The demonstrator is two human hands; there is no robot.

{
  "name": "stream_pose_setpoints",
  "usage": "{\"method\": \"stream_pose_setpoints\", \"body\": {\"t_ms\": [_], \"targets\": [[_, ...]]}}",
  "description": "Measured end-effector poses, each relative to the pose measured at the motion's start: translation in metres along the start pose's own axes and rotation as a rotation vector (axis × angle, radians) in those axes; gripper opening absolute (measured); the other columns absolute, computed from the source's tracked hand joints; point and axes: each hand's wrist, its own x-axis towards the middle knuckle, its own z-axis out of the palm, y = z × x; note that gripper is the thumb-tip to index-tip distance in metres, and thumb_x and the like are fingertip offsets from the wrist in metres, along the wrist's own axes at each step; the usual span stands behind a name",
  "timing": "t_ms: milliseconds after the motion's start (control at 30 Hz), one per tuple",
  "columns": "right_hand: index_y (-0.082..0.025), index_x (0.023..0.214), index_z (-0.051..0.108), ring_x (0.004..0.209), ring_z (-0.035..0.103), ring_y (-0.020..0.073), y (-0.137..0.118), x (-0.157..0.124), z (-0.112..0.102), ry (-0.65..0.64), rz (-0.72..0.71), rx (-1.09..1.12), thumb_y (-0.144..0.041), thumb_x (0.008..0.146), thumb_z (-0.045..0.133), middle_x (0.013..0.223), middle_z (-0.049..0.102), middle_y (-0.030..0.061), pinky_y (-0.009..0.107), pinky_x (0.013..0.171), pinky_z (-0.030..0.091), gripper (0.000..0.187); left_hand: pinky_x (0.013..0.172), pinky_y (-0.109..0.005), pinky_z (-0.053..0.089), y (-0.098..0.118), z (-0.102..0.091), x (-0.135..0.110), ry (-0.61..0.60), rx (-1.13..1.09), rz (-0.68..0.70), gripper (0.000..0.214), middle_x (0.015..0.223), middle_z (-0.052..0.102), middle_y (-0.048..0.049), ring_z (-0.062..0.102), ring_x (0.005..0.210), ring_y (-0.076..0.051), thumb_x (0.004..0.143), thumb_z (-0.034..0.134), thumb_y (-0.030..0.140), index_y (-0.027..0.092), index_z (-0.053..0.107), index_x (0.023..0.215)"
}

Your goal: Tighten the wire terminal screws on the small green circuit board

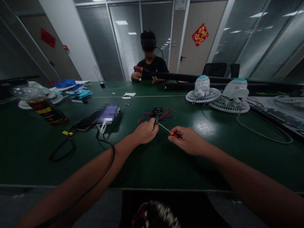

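Note:
My left hand (147, 131) pinches a small dark terminal block (156, 120) with green on it, just above the table; fine detail is too small to make out. In my right hand (190, 139) is a screwdriver (175, 135) with an orange and black handle. Its thin metal shaft points up and left, and the tip meets the part in my left hand. Right behind lie more small dark parts (158, 110) with red and blue wires (169, 111) spreading to both sides.
On the green table (142, 167) stand two white fan heads (203, 90), right. A phone (108, 114), a black cable (71, 148) and a tilted bottle (47, 110) are left. Across the table, a person (154, 65) holds a red power tool (138, 69) by a long black bar (175, 76).

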Motion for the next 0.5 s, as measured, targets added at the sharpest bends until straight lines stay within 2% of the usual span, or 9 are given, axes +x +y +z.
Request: {"method": "stream_pose_setpoints", "body": {"t_ms": [333,500], "targets": [[-0.016,0.088,0.063,0.06,0.057,0.0129,-0.004,-0.0007,-0.0026,-0.03,0.014,0.037,-0.042,0.087,0.047,0.072,0.066,0.0037,0.026,0.057,0.039,0.03,0.064,-0.032,0.042,0.0016,-0.002,-0.0011,-0.012,-0.005,-0.015,0.025,0.084,0.067,-0.0089,0.065,0.076,-0.023,0.096,0.028,0.035,0.017,0.045,0.1],[-0.017,0.074,0.062,0.049,0.05,0.0091,-0.0076,-0.0016,-0.0056,-0.063,0.052,0.062,-0.037,0.093,0.036,0.062,0.063,0.0008,0.024,0.055,0.036,0.038,0.064,-0.032,0.041,0.0001,-0.0006,0.0005,-0.01,0.006,0.006,0.026,0.085,0.067,-0.0093,0.065,0.077,-0.023,0.096,0.028,0.035,0.017,0.045,0.1]]}}
